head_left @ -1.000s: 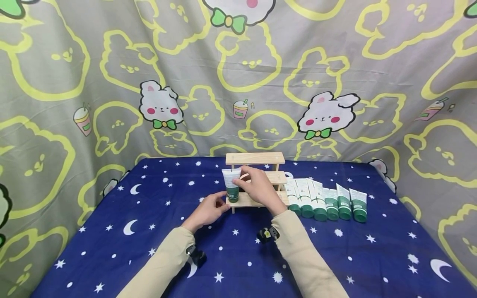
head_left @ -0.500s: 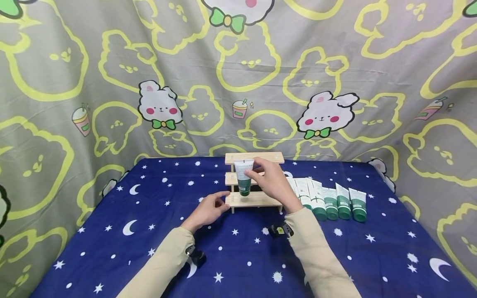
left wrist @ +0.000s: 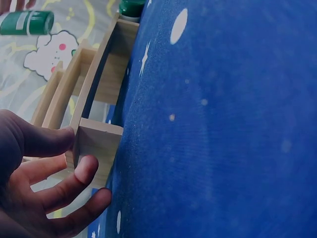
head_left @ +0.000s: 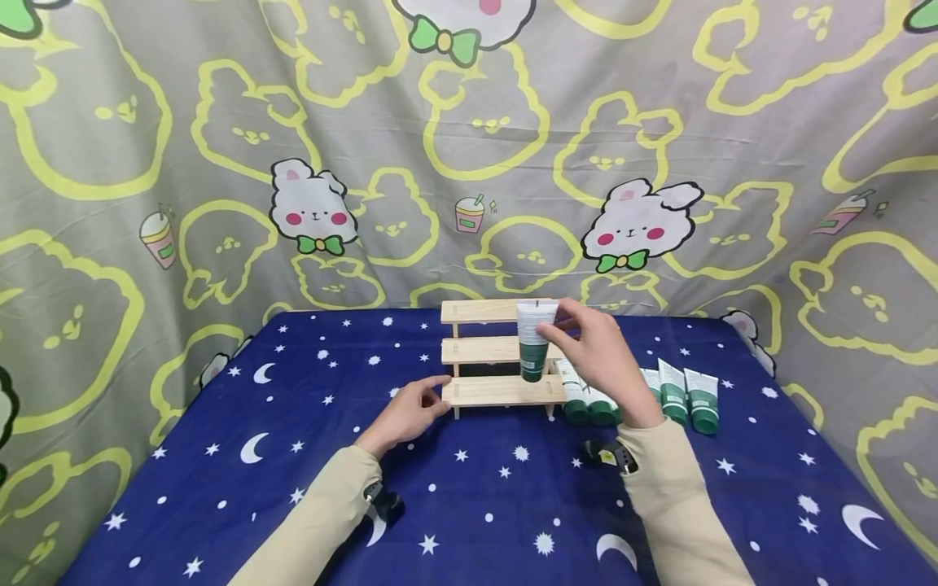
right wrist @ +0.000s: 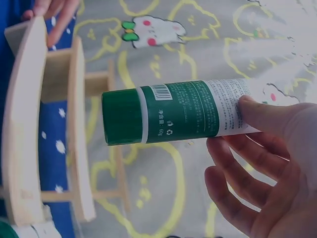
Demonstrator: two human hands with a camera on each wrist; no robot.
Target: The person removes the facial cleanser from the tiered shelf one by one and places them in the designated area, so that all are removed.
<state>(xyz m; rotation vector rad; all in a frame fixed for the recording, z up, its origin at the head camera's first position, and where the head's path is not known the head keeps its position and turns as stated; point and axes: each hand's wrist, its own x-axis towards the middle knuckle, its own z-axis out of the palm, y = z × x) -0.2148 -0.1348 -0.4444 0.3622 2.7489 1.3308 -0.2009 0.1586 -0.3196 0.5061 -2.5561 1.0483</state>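
My right hand (head_left: 604, 350) pinches a white-and-green squeeze tube (head_left: 533, 350) near its flat white end, thumb on the near side. The tube hangs cap down over the right part of the lowest tier of a three-tier wooden stand (head_left: 506, 391). In the right wrist view the tube's green cap (right wrist: 123, 117) is apart from the stand. My left hand (head_left: 406, 415) holds the left end of the lowest tier. In the left wrist view its thumb (left wrist: 49, 141) lies on the board's edge, with the other fingers around the end; part of the index finger is hidden.
Several more squeeze tubes (head_left: 703, 399) stand in a row, caps down, right of the stand; my right hand hides some. A dark blue cloth (head_left: 293, 366) with stars and moons covers the table. Behind it hangs a grey patterned curtain (head_left: 410, 122).
My right hand has lifted the tube off the left part of the lowest tier and carried it rightward above the stand. My left hand stays at the stand's left end.
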